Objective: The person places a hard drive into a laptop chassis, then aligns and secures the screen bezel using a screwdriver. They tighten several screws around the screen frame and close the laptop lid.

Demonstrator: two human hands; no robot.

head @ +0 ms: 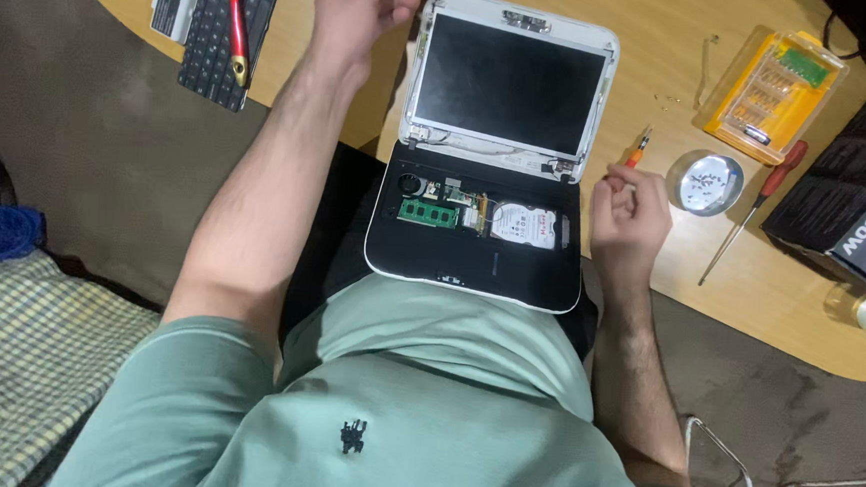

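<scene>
Head view | opened laptop [488,167] propped at table's near edge against lap; judged rigid, exposed boards fragile, best held by casing | left hand [352,3] pinching something small, unidentifiable | right hand [630,215] clenched on orange screwdriver [639,151].

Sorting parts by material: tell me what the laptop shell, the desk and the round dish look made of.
Laptop shell: probably plastic, matte black base with a white rim, smooth moulded corners.
Desk: looks like wood or wood-look laminate, pale tan, faint sheen; which one is unclear.
Round dish: likely metal, silvery and reflective.
</scene>
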